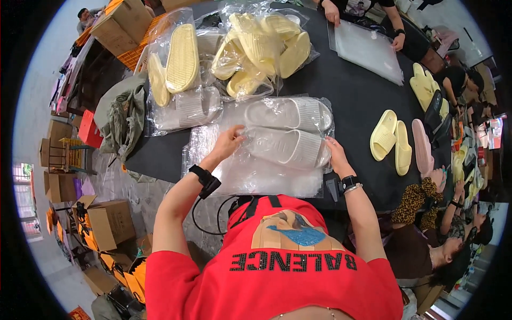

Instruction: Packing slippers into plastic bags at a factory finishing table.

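Note:
A pair of white ribbed slippers [290, 130] lies in a clear plastic bag on a stack of clear bags [250, 173] at the near edge of the black table [352, 96]. My left hand [228, 141] grips the bag's left end beside the nearer slipper. At the bag's right end, my right hand [337, 154] presses the toe of the nearer slipper. Both wrists wear black bands.
Bagged yellow slippers [178, 64] and a heap of loose yellow ones [261, 48] lie at the back. A yellow pair [391, 141] and a pink slipper [423, 146] sit to the right. Another person's hands hold clear bags [368, 50] far right. Cardboard boxes [109, 221] stand on the floor left.

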{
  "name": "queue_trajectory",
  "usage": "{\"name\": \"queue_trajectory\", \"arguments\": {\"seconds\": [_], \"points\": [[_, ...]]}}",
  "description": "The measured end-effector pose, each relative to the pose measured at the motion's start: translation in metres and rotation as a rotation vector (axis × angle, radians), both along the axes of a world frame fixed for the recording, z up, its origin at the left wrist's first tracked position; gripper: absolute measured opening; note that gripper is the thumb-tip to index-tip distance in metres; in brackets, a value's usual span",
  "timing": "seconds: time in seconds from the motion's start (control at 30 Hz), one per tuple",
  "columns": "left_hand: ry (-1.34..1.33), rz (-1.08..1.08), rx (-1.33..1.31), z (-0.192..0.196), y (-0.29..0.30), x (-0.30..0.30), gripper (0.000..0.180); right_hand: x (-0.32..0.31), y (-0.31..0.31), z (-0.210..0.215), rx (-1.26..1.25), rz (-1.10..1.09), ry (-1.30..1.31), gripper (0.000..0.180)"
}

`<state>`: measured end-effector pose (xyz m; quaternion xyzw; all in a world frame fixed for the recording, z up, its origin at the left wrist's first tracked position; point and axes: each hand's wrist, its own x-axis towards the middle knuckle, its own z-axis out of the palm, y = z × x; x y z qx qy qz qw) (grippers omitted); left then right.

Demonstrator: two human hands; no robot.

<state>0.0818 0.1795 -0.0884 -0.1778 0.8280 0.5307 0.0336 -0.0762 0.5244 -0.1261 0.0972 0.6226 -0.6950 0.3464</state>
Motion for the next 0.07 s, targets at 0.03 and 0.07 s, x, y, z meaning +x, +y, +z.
{"name": "queue_trajectory", "arguments": {"seconds": [0.03,0.07], "points": [[-0.206,-0.119,-0.161,0.0064,-0.0023,-0.0041,0.036,0.0002,0.0020,0.0007,-0.023,-0.009,0.016,0.048],[-0.216,-0.172,-0.242,0.0045,-0.0035,-0.0021,0.043,-0.0002,0.0023,0.0040,-0.048,-0.011,0.033,0.050]]}}
